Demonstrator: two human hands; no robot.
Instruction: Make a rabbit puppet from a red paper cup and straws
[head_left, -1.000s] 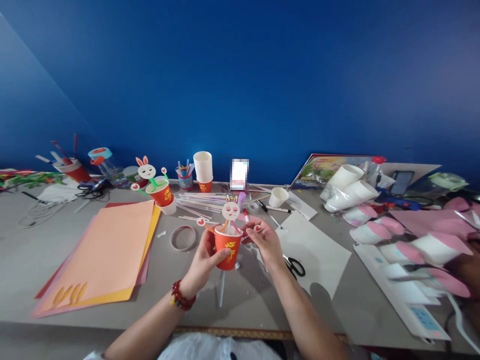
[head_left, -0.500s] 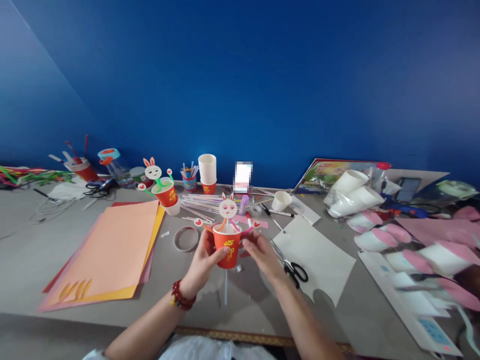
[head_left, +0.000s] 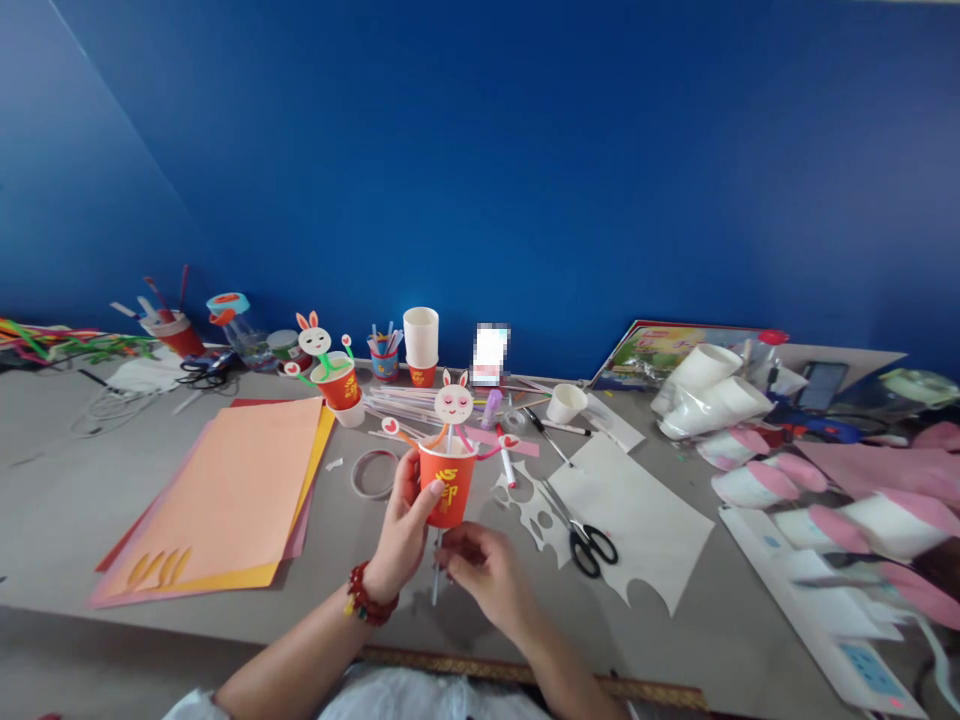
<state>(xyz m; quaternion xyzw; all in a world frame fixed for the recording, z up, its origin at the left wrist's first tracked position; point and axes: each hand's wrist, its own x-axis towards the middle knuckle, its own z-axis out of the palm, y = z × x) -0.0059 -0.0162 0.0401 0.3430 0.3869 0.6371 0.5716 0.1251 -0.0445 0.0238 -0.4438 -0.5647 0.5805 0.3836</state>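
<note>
While my left hand (head_left: pixel 401 535) wraps round a red cup (head_left: pixel 454 492), its thumb lies across the front beside the yellow lettering and its fingers press the side. The cup is upright or nearly so, held above the tabletop (head_left: pixel 336 540), with a rabbit face (head_left: pixel 453 406) rising over its rim. An orange strip (head_left: pixel 407 440) reaches out on the left and a pink strip (head_left: pixel 486 455) on the right, each ending in a white disc with a red heart. Below the cup a straw (head_left: pixel 435 588) sticks down, and my right hand (head_left: pixel 486 572) is close beside it, fingers bent, tips at the straw; I cannot tell whether they pinch it or only touch it.

Just left of the cup lies a roll of tape (head_left: pixel 355 477), and farther left a stack of coloured paper (head_left: pixel 232 480). On my right, black-handled scissors (head_left: pixel 591 550) lie partly over a white sheet (head_left: pixel 637 500). Farther back on the left, another red cup (head_left: pixel 337 388) holds a rabbit with green arms.
</note>
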